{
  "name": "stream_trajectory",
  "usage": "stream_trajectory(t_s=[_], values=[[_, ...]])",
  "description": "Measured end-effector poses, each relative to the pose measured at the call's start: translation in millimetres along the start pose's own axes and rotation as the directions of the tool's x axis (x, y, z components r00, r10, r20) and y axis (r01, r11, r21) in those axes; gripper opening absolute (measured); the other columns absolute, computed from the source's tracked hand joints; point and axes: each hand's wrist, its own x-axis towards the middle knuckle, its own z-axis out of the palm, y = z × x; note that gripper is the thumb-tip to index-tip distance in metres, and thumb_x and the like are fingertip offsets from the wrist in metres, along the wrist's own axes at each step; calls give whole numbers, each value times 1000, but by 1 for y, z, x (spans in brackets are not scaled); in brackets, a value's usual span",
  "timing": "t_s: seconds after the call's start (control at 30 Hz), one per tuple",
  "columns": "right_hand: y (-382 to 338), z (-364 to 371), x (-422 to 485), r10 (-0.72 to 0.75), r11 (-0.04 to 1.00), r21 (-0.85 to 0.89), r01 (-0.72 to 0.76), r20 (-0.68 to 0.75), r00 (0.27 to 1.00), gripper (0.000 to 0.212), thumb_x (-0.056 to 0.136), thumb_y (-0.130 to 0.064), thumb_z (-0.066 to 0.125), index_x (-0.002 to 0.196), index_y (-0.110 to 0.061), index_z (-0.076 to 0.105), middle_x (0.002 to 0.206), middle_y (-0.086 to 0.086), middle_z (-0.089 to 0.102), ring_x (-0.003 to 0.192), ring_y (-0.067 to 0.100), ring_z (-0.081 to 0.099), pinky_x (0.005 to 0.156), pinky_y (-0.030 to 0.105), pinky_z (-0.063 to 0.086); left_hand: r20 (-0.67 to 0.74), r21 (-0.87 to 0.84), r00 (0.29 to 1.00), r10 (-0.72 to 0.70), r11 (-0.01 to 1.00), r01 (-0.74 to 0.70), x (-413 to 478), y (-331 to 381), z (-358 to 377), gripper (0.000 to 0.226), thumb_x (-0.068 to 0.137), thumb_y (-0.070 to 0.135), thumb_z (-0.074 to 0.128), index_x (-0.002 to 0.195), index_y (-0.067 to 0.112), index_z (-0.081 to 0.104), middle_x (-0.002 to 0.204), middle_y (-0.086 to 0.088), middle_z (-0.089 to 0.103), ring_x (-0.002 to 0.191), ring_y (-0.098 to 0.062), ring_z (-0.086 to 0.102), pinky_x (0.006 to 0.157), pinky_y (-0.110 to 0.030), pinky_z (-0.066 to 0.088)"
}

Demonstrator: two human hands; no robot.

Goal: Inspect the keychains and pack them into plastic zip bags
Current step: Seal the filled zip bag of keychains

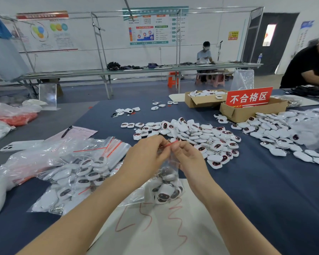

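Thin plastic zip bag (166, 173), limp and slippery, hangs loaded with keychains (164, 192); left hand (145, 159) and right hand (188, 159) pinch its red seal strip (170, 144). Grip there.

**What you can't make out**

Your left hand (145, 157) and right hand (189, 159) cover most of the red seal (171, 143) on the zip bag (168, 168); how far it is sealed can't be told. The keychains (164, 194) inside overlap behind creased plastic, number unclear. The right edge cuts off the person in black (307, 70); print on the wall posters (155, 26) is too small to read.
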Motion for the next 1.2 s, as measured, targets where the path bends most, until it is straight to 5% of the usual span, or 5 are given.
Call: stream_trajectory(t_s=[0.17,0.33,0.53,0.8,1.2], values=[[1,6,2,-11,998,-55,5,-124,992,11,98,-20,64,88,-15,64,97,9,73,94,21,65,91,39,53,-8,39,1000,-5,999,5,-1,2,0,17,99,44,55,86,32,56,85,14,65,83,-11,60,76,-42,53],[1,10,10,-43,998,-48,30,-282,959,16,96,-16,66,81,-21,64,77,-14,70,76,-2,61,72,14,47,10,6,1000,-15,1000,15,-10,1,-3,19,97,41,55,87,26,60,82,10,65,79,-12,61,75,-45,52],[1,11,20,-12,1000,9,18,-420,907,21,95,-12,66,78,-23,65,79,-12,68,82,9,62,83,28,51,16,25,1000,-14,1000,14,-20,0,-7,15,99,34,55,89,25,60,87,11,64,83,-11,57,78,-44,51],[6,9,28,-1,1000,17,11,-491,871,17,95,-18,67,79,-23,65,78,-11,66,69,0,59,62,12,44,-34,87,999,-1,996,4,-33,-4,-9,22,100,44,53,87,27,58,85,12,61,81,-6,52,75,-36,48],[6,11,30,4,1000,17,5,-456,890,13,94,-27,70,83,-20,66,78,-7,62,73,7,55,74,22,46,-100,144,994,-34,988,48,-37,-15,-11,45,85,69,52,66,29,44,65,13,49,65,2,47,55,-22,30]])
